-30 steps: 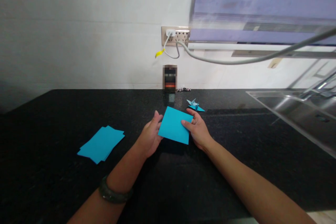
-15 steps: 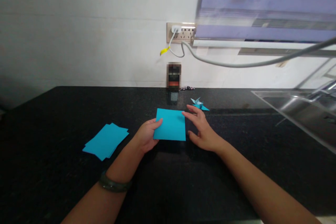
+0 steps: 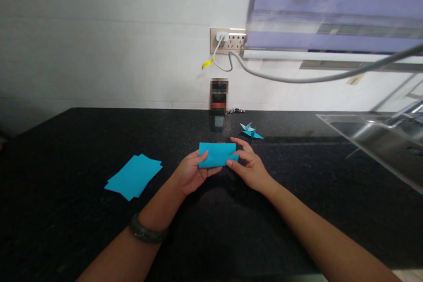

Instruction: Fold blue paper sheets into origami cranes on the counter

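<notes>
dark speckled bench (image 3: 297, 229) ran below a white wall. at its middle a blue sheet (image 3: 216, 154), doubled into a strip, was pinched at both ends: left hand (image 3: 190, 174) thumb on top, right hand (image 3: 251, 169) closed on the other end, which held the edges matched. a stack of spare sheets (image 3: 134, 176) lay within reach to the left, and a folded paper figure (image 3: 250, 130) sat behind.

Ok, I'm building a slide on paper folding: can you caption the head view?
Left hand and right hand pinch a half-folded blue paper sheet over a black countertop near an origami figure.
</notes>
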The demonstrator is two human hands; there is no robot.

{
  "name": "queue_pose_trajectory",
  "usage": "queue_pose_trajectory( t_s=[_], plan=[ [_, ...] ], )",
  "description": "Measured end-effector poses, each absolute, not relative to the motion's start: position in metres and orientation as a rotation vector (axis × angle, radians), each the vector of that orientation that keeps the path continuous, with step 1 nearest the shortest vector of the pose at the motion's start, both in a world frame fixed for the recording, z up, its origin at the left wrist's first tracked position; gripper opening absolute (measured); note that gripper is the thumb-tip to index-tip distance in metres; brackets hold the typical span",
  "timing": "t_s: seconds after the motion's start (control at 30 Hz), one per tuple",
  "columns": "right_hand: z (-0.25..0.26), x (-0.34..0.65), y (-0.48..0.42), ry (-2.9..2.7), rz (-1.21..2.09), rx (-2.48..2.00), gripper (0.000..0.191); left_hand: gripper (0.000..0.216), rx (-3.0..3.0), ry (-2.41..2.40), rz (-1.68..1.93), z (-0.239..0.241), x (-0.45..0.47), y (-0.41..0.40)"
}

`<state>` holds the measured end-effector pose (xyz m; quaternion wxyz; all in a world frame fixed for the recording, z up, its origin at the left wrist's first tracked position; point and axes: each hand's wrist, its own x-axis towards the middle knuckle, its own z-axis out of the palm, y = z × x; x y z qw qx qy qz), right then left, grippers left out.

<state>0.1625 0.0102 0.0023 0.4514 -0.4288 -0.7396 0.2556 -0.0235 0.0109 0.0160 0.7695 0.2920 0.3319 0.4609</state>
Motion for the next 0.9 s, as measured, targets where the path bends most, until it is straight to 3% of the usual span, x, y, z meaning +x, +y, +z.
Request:
queue_pose_trajectory(
  t_s=[0.13,0.33,0.5,0.67,0.9],
  plan=[
    [-0.005,0.161,0.015,-1.529,0.905,-1.143,0.019,0.022,0.632,0.684,0.969,0.015,-0.02,0.007],
    [-0.004,0.162,0.014,-1.495,0.991,-1.2,0.021,0.05,0.896,0.857,1.048,0.009,-0.017,0.003],
    [-0.002,0.16,0.012,-1.381,1.114,-1.15,0.022,0.033,1.068,1.115,1.071,0.003,-0.015,0.004],
    [0.002,0.159,0.011,-1.135,1.327,-1.13,0.041,0.035,1.073,1.128,1.073,0.005,-0.014,0.004],
    [0.003,0.162,0.011,-1.148,1.353,-1.195,0.03,0.038,1.056,1.128,1.032,0.005,-0.013,0.003]
  ],
)
